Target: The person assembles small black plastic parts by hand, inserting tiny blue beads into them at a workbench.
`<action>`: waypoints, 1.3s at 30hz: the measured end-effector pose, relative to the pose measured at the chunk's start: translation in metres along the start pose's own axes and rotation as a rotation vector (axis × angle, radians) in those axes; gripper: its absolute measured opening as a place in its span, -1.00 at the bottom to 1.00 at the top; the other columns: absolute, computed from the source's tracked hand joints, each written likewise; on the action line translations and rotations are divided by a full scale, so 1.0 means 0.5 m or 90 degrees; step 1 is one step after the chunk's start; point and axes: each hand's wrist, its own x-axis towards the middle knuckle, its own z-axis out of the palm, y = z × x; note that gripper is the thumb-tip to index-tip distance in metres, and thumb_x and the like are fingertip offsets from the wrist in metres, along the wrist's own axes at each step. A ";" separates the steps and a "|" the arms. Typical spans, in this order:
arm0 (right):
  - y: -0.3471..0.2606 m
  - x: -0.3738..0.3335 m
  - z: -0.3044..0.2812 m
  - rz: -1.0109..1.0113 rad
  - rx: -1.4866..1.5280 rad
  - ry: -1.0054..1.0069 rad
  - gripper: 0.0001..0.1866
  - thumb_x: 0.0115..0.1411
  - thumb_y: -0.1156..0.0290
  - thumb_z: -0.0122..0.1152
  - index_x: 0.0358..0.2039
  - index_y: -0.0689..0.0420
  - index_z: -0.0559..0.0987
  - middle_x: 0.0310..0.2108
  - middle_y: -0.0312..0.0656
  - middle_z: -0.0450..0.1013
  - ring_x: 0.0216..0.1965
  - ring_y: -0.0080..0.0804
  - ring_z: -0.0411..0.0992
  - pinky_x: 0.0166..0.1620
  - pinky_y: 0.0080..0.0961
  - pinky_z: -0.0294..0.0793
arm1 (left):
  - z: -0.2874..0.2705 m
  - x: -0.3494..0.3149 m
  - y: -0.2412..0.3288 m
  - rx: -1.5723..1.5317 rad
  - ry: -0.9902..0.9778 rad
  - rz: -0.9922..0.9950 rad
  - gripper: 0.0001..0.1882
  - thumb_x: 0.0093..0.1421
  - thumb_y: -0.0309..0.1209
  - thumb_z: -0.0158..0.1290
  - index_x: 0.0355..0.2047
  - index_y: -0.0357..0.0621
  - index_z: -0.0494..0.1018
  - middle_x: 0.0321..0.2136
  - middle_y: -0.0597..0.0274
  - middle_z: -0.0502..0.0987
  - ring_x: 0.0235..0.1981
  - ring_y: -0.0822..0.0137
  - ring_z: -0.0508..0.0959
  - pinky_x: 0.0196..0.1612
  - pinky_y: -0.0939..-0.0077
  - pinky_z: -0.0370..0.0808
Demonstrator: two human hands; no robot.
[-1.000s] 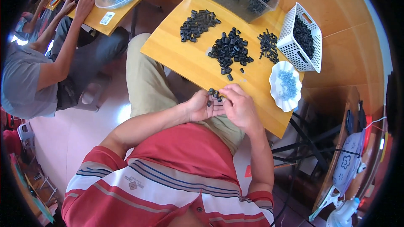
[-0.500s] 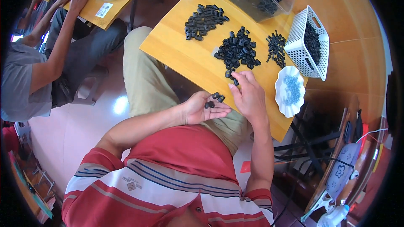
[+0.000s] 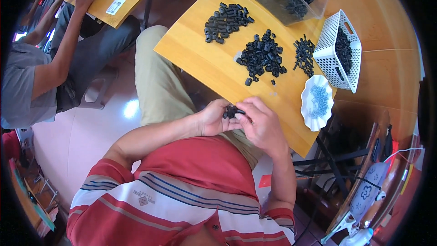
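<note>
Head view: the right hand [image 3: 260, 125] is now back from the black pile [image 3: 260, 57] on the worktop [image 3: 191, 41] — so picking up seems swapped for two-handed fiddling. Small black pieces [image 3: 231, 112] are pinched by its fingers at the left hand [image 3: 212, 118] — left grip's half hidden, can't be told.

Short-sleeved shirt [image 3: 195, 157]: red, white-and-grey banded, navy-striped | chest mark [image 3: 144, 200]: seemingly diamond | trousers [image 3: 157, 77]: khaki

Light [image 3: 131, 109] glares off the pinkish floor [image 3: 84, 143].
</note>
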 end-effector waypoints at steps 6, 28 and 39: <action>0.037 0.043 0.001 0.068 -0.146 0.112 -0.67 0.19 0.38 0.23 -0.02 0.12 0.53 -0.20 -0.08 0.46 -0.27 0.00 0.53 -0.26 -0.15 0.52 | 0.019 -0.010 0.005 0.026 0.063 0.004 -0.60 0.44 -0.24 -0.26 0.11 -0.21 0.35 -0.12 -0.07 0.53 -0.04 0.03 0.59 0.02 0.19 0.60; 0.038 0.027 0.002 0.050 -0.002 0.123 -0.85 0.16 0.49 0.26 -0.23 0.15 0.63 -0.35 -0.09 0.52 -0.37 -0.09 0.54 -0.31 -0.31 0.50 | -0.004 -0.026 0.006 0.024 0.087 0.066 -0.64 0.43 -0.27 -0.18 0.00 -0.30 0.41 -0.18 0.00 0.57 -0.18 0.15 0.63 -0.03 0.26 0.63; 0.055 -0.003 0.017 0.088 0.135 0.172 -0.87 0.18 0.56 0.27 -0.24 0.26 0.61 -0.39 -0.12 0.50 -0.47 -0.38 0.46 -0.37 -0.51 0.44 | 0.036 -0.140 0.036 0.168 0.166 0.129 -0.70 0.37 -0.18 0.04 -0.42 -0.11 0.44 -0.57 0.35 0.43 -0.67 0.56 0.32 -0.68 0.66 0.17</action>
